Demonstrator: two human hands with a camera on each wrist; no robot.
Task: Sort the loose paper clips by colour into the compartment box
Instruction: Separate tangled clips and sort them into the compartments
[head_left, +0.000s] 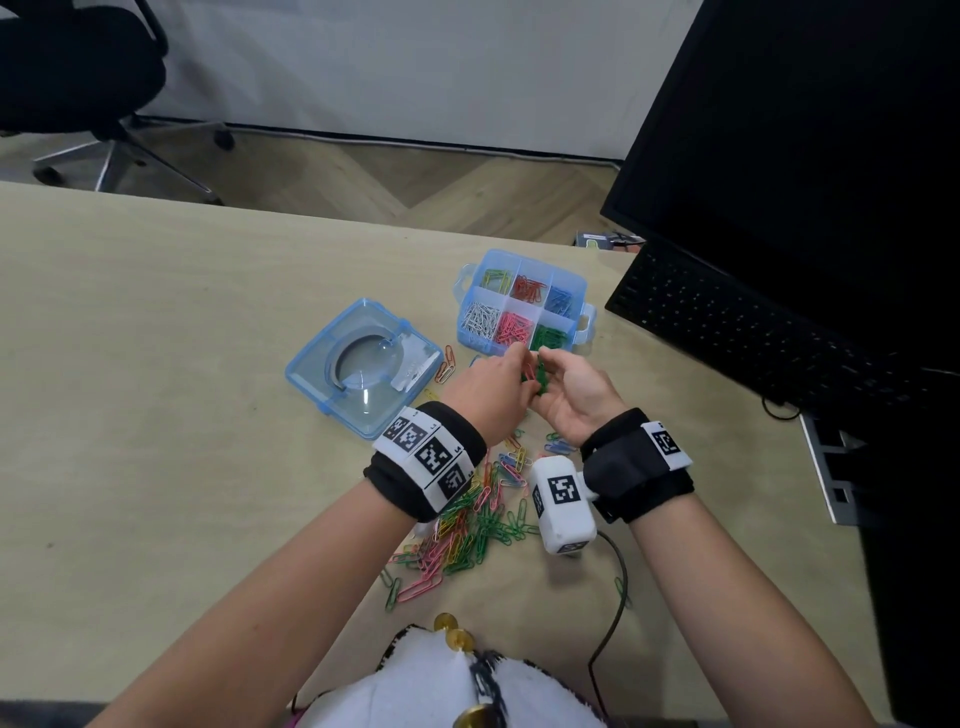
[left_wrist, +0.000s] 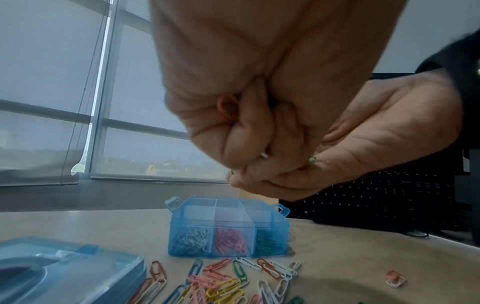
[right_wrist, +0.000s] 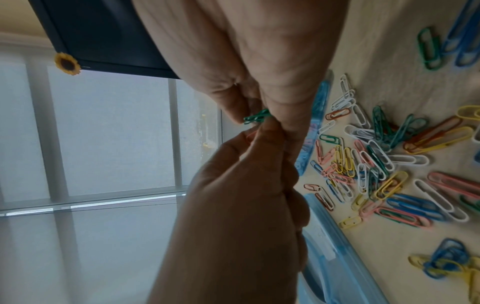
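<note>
Letter keys on black keyboard (left_wrist: 376, 197)

Loose clips (head_left: 467, 519) lie near open six-compartment box (head_left: 519, 348).

Loose paper clips (head_left: 470, 525): partly hidden under both wrists, centre of frame. Clip count inside the left hand (head_left: 493, 387) and right hand (head_left: 576, 395): cannot tell. Lid (left_wrist: 64, 273): cut off lower left. Monitor (head_left: 810, 156): cut off upper right.
</note>
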